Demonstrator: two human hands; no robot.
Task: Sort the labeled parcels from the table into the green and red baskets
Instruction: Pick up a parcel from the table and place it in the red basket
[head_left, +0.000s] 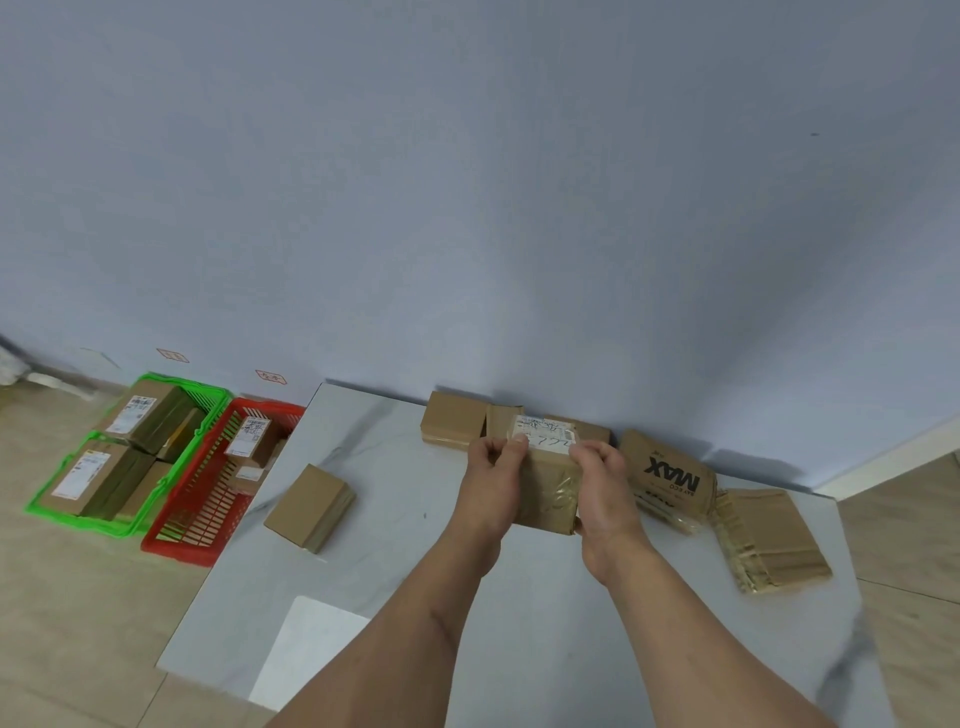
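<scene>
a taped, labeled parcel is gripped at both sides by the left hand and right hand over the table. four more boxes are seen around the hands. off left, the green basket and red basket are partly filled; sorting is judged roughly half done.

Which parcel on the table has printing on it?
The box just right of the hands, by the wall: it reads MAX in black, upside down. The other loose boxes show plain cardboard.
</scene>
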